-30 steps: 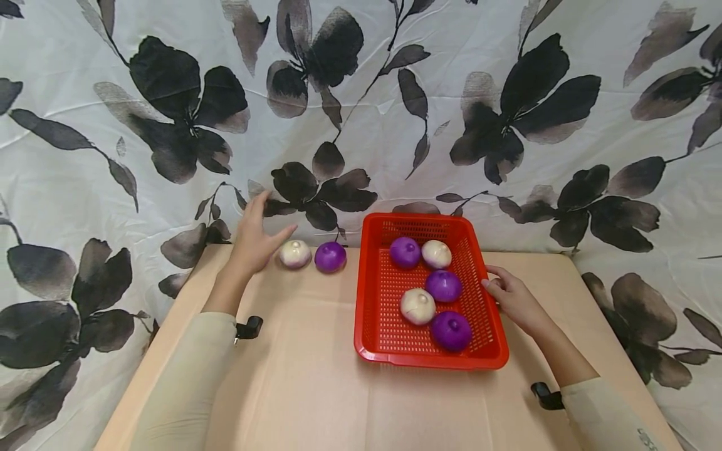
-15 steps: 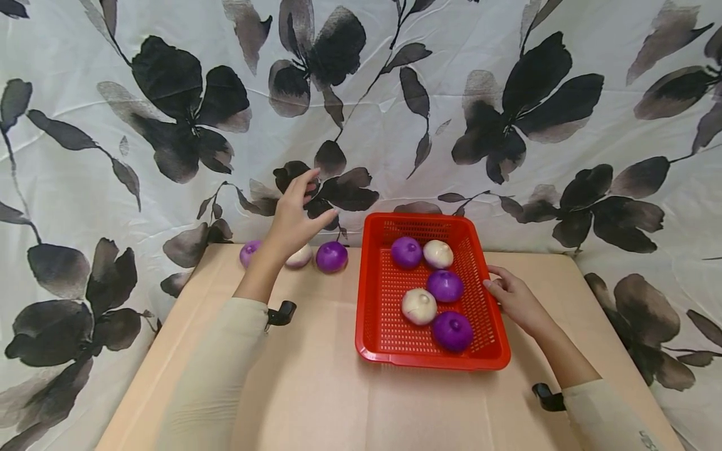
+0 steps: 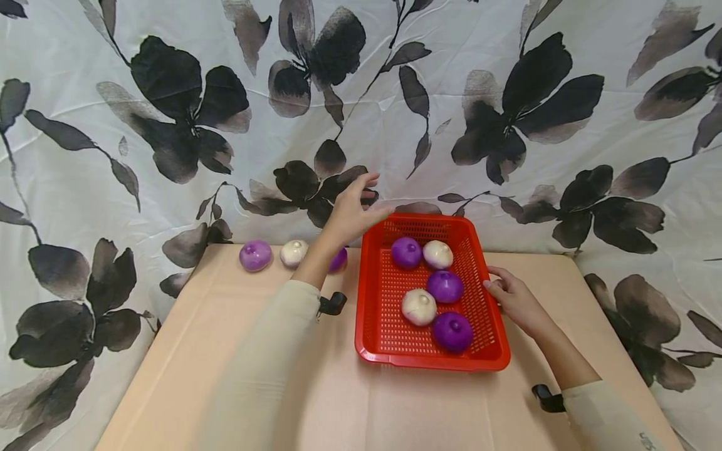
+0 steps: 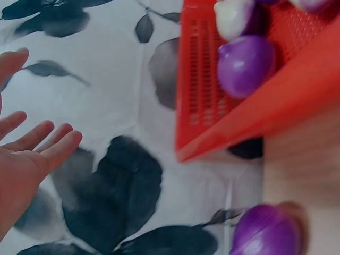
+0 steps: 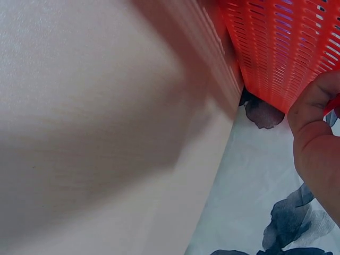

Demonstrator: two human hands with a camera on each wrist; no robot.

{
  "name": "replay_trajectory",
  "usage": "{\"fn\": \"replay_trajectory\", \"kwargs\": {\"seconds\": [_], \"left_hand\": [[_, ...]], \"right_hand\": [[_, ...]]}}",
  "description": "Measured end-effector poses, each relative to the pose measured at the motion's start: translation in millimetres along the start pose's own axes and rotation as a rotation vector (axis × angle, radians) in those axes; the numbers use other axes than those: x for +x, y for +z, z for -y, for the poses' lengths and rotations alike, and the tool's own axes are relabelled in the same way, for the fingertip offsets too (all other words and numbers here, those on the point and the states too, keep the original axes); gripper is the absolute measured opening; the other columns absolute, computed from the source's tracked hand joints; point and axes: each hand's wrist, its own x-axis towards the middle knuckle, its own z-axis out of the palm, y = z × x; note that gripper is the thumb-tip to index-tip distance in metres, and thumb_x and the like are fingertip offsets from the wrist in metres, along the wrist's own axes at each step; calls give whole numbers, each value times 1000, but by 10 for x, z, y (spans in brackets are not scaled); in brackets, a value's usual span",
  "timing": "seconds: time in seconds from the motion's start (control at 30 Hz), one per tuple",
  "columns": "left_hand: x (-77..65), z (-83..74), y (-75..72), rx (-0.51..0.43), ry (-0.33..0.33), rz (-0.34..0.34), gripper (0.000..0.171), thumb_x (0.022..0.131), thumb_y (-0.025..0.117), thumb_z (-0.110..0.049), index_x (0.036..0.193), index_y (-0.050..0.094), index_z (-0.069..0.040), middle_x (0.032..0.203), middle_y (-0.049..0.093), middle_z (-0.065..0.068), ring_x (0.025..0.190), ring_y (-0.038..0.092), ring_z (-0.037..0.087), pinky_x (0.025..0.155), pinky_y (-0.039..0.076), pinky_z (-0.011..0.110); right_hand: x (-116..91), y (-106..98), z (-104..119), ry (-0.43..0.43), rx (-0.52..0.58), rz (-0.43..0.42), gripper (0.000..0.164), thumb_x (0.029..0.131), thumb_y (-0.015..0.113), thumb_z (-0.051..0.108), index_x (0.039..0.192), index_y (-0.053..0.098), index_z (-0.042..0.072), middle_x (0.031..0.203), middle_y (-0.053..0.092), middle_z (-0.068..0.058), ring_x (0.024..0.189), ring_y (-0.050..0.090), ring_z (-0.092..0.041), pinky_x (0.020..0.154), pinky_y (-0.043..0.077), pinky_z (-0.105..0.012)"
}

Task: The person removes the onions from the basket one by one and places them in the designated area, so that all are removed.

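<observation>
A red plastic basket (image 3: 434,361) holds several purple and white onions, among them a white onion (image 3: 418,307) and a purple onion (image 3: 452,331). My right hand (image 3: 512,297) grips its right rim, thumb on the inner side; the right wrist view shows the fingers curled at the edge of the basket wall (image 5: 276,58). My left hand (image 3: 352,213) hovers by the basket's back left corner, fingers spread and holding nothing. Left of the basket a purple onion (image 3: 256,255), a white onion (image 3: 294,254) and another purple onion (image 3: 338,260), partly behind my left forearm, stand in a row.
The light wooden-toned table (image 3: 316,388) ends at its back edge just behind the row of onions. A white curtain (image 3: 406,113) with dark flowers hangs behind it and along both sides.
My left hand has moved right from the row's left end to the basket's back left corner, uncovering the leftmost purple onion. My right hand and the basket have stayed put.
</observation>
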Motion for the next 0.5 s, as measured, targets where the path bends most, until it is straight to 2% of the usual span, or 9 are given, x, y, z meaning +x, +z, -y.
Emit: {"fn": "replay_trajectory", "kwargs": {"seconds": [0.2,0.5], "left_hand": [[78,109,325,-11,-133,62,79,90,81,-30,156,41,-10,153,50,19,133,57,36,108,51,49],[159,304,700,-49,-273,65,75,88,81,-26,148,45,-1,148,53,24,138,53,38,114,46,47]], "right_hand": [[-9,-8,5,11,-10,-3,58,111,48,23,158,27,-4,104,61,-22,81,64,-12,68,61,-26],[4,-5,1,4,13,5,59,110,49,22,158,28,-5,98,60,-18,78,63,-11,67,60,-26]]}}
